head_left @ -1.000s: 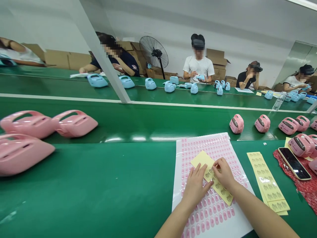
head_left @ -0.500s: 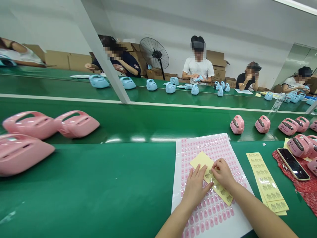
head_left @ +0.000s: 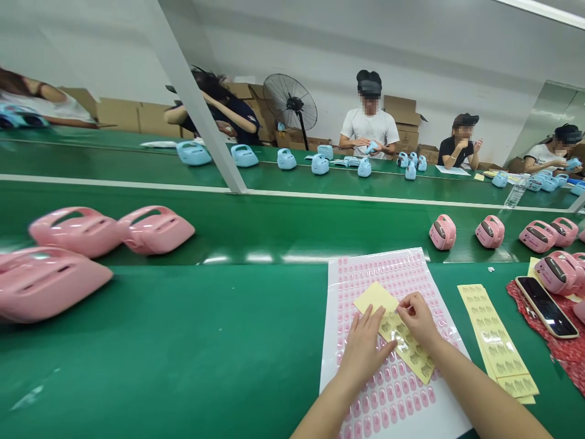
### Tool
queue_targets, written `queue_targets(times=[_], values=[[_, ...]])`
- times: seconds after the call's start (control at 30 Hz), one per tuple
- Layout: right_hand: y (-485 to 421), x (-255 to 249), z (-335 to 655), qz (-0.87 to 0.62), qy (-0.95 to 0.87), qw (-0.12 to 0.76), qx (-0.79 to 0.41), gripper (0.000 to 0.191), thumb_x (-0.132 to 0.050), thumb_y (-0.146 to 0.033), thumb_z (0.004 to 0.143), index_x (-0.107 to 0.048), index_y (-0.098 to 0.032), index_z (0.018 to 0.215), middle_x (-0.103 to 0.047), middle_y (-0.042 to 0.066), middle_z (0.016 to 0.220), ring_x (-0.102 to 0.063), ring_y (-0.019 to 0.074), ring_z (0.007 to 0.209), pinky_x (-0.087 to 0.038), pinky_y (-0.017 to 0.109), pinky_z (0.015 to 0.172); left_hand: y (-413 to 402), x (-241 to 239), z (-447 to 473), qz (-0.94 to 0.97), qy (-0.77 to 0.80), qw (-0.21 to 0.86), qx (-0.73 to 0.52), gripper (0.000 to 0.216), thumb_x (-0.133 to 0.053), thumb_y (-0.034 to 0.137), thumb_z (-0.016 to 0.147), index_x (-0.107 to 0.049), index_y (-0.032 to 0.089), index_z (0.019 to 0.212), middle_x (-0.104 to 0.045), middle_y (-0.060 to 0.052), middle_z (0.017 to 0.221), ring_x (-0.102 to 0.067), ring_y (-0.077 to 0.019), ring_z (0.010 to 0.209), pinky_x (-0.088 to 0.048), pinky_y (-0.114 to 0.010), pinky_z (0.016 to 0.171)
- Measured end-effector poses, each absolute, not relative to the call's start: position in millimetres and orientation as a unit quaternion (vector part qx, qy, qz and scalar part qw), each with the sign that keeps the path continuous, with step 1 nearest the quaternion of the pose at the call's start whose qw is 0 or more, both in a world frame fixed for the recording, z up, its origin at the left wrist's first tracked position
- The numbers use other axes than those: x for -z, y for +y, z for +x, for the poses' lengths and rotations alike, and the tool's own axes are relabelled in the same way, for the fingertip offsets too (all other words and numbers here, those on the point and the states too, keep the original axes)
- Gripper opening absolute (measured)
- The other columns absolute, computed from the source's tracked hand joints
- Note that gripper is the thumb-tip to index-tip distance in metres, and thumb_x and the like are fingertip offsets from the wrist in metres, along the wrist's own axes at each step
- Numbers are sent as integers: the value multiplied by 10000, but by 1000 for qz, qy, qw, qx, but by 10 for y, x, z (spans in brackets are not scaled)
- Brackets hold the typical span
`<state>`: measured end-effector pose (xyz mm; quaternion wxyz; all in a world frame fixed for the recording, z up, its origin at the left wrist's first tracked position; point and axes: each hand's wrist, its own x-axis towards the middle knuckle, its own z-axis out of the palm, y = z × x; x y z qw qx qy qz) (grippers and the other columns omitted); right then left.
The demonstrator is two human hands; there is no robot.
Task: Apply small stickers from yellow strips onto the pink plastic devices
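My left hand (head_left: 364, 341) lies with its fingers spread on the left edge of a yellow sticker sheet (head_left: 419, 361). Its thumb reaches across the small dark-printed stickers. At the sheet's upper right edge, my right hand (head_left: 418, 317) pinches a small, pale, see-through sticker (head_left: 397, 310) between thumb and forefinger. The sticker's outline is hard to make out. Beneath the yellow sheet is a large white sheet (head_left: 333, 317) covered in rows of pink oval stickers. Further yellow sticker sheets (head_left: 496, 341) lie stacked to the right of my right forearm.
Pink plastic housings (head_left: 155, 230) sit at left. Small pink units with dark windows (head_left: 442, 233) line the right side. A phone (head_left: 546, 308) rests on red wrap (head_left: 564, 360). A slanted white post (head_left: 201, 103) rises ahead; co-workers sit beyond with blue housings (head_left: 320, 164).
My right hand has lifted slightly from the yellow sheet, and a pale sticker now shows at its fingertips. My left hand stays in place. The whole view has shifted a little.
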<state>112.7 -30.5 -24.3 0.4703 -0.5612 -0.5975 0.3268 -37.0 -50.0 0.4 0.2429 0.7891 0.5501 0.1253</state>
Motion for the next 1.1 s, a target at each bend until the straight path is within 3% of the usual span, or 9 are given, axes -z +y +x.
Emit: queue_targets(times=[0.83,1.1], values=[[-319,244,1115,-559,-581,492,-328,92,-489,-275,727,-502,-207,667,-499,26,717,-497,170,662,-431,307,606,-458,255,-483,805,500,223,-228,571,-625,272,688,-430,184,1217,-501,-119,1267,-330,-307,1247,-244,-542,1026],[-311,254,1131,-554,-580,490,-342,121,-492,-308,731,-513,-208,665,-506,25,713,-490,165,651,-417,304,605,-445,318,-473,772,493,194,-351,302,-539,296,773,-526,246,1070,-556,-88,1169,-428,-287,1186,-408,-501,921]])
